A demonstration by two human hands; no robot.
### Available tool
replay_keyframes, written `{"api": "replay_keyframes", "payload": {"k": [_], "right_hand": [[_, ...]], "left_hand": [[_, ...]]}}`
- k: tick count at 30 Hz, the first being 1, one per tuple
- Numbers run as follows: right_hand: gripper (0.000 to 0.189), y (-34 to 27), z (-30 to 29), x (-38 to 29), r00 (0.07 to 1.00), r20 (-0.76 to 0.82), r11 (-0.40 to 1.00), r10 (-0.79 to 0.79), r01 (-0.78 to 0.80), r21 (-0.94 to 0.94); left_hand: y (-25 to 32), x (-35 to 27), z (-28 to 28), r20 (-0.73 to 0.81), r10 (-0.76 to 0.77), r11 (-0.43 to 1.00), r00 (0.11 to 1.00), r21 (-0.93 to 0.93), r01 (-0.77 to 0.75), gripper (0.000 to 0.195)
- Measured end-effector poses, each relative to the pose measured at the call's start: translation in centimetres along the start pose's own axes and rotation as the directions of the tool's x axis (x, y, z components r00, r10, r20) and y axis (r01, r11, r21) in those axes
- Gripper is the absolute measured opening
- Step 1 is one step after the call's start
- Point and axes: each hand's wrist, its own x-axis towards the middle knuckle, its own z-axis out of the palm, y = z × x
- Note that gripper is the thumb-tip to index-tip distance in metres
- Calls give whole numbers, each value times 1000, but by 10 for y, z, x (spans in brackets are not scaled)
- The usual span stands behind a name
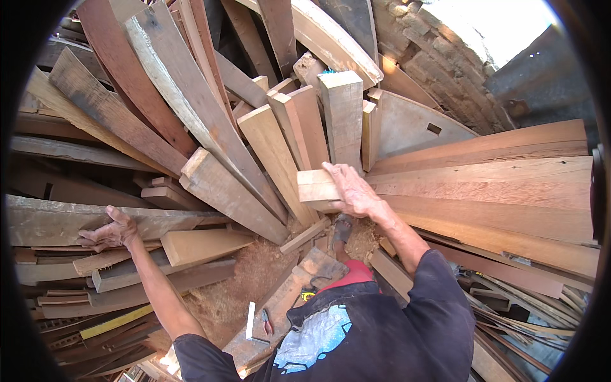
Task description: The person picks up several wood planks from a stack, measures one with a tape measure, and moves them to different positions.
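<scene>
My right hand (pixel 354 192) is closed over the end of a pale squared timber (pixel 315 187), thumb and fingers on opposite faces. Below my palm, the rest of that timber is hidden. At the far left, my left hand (pixel 110 230) lies against a weathered grey plank (pixel 47 222), with its fingers spread. Just under that plank is a smooth cut board end (pixel 191 246). Several upright timbers, among them a thick squared post (pixel 341 114) and a light narrow board (pixel 272 153), lean beyond my right hand.
On a worn wooden bench (pixel 281 305) before me lie a try square (pixel 250 320), pliers (pixel 267 322) and a tape measure (pixel 308 294). Wide planed planks (pixel 487 184) extend rightward. Sawdust (pixel 219 286) covers the ground. A brick wall (pixel 429 62) stands behind. Long boards (pixel 138 81) lean at upper left.
</scene>
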Motion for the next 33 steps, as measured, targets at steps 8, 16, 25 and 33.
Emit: {"api": "replay_keyframes", "payload": {"k": [8,16,25,33], "right_hand": [[91,-16,-4,11,1000,-11,995,-9,10,99],[94,36,-34,17,999,-47,998,23,-21,51],[88,18,-33,83,931,-118,889,346,-366,-276],[78,36,3,111,870,-359,848,337,-447,-286]], "left_hand": [[-2,0,0,-11,5,1000,1000,-20,-5,107],[0,0,-1,-5,14,1000,1000,-6,-14,105],[-2,-1,-2,12,-4,1000,1000,20,3,103],[5,1,-5,24,-47,998,999,-50,48,105]]}}
